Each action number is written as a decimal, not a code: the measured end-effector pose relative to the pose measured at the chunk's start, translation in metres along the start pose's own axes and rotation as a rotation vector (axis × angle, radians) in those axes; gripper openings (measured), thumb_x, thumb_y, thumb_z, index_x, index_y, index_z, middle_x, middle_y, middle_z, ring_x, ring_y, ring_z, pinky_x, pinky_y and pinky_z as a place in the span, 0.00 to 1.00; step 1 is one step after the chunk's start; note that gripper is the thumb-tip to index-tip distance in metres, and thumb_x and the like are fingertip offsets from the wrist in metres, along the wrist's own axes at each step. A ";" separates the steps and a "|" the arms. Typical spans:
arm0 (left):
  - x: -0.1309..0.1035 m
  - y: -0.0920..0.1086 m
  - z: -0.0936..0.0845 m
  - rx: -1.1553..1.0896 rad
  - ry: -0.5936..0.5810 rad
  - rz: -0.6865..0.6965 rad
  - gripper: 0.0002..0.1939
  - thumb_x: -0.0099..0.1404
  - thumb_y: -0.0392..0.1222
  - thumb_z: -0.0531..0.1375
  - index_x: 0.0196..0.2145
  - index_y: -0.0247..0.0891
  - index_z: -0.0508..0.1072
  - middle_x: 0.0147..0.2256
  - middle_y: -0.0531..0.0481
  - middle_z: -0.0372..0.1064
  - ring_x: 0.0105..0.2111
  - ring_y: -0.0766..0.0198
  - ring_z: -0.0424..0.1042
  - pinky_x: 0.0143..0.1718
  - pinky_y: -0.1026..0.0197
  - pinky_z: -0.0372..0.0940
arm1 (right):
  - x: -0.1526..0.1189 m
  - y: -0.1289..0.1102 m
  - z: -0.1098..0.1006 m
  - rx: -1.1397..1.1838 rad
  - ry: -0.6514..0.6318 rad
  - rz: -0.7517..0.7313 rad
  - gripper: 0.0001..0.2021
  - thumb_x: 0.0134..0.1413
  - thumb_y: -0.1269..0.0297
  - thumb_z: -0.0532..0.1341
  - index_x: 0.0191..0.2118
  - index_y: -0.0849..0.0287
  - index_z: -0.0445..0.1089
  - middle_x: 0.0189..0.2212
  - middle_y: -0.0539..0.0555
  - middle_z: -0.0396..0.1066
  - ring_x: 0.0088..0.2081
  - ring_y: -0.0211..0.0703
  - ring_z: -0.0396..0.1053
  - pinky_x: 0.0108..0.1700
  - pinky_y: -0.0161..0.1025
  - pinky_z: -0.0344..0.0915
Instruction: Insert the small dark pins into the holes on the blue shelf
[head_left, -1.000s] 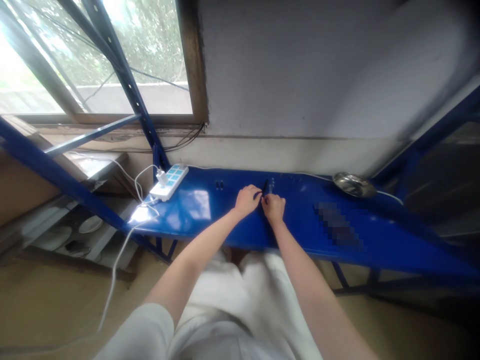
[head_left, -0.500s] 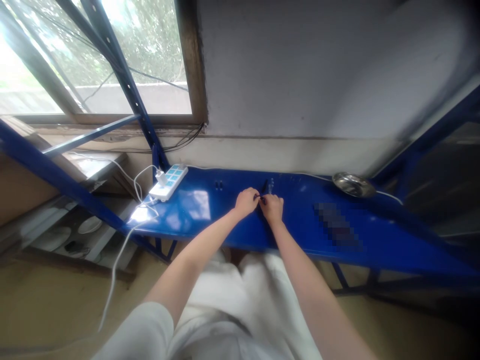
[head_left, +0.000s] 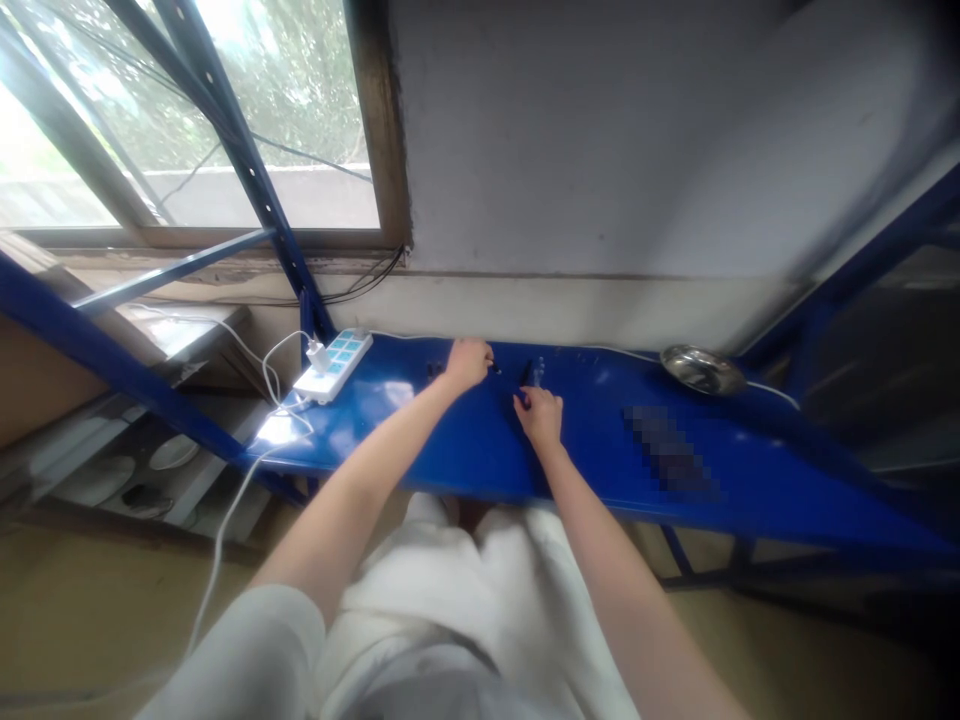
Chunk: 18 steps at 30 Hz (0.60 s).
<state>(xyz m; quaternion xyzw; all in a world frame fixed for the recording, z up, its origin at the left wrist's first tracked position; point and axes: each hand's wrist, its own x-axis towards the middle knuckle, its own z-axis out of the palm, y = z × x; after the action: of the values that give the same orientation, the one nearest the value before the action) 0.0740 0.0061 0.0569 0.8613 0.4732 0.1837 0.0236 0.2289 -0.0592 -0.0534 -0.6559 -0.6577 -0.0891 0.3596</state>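
Observation:
My left hand (head_left: 469,362) is at the back of the blue table, its fingers closed on a small dark piece (head_left: 496,369) with a light tip. Nearer to me and to the right, my right hand (head_left: 541,414) pinches another small dark object (head_left: 526,398), mostly covered by the fingers. Just beyond it lie a slim dark piece (head_left: 526,370) and a small clear one (head_left: 538,371). Beside my left wrist a couple of little dark pieces (head_left: 434,371) are partly hidden. All are too small to name exactly.
A white power strip (head_left: 334,366) with a plug and cable sits at the table's left end. A shiny metal dish (head_left: 703,370) stands at the back right, with a pixelated dark patch (head_left: 667,448) in front. Blue frame posts (head_left: 255,180) flank the blue table (head_left: 465,460).
My hands have come apart. The left one has moved back and left with a small dark piece; the right one has stayed almost in place.

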 end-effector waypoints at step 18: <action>0.008 -0.047 -0.019 0.471 -0.316 0.003 0.10 0.55 0.29 0.55 0.33 0.32 0.74 0.43 0.37 0.68 0.47 0.51 0.59 0.47 0.51 0.51 | 0.000 0.000 -0.001 0.038 0.026 -0.015 0.14 0.57 0.61 0.51 0.32 0.62 0.71 0.25 0.54 0.71 0.29 0.41 0.63 0.34 0.38 0.48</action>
<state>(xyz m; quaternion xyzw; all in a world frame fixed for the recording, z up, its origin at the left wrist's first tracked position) 0.0334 0.0366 0.0664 0.8618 0.4919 -0.0678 -0.1038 0.2295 -0.0593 -0.0530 -0.6426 -0.6596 -0.0877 0.3797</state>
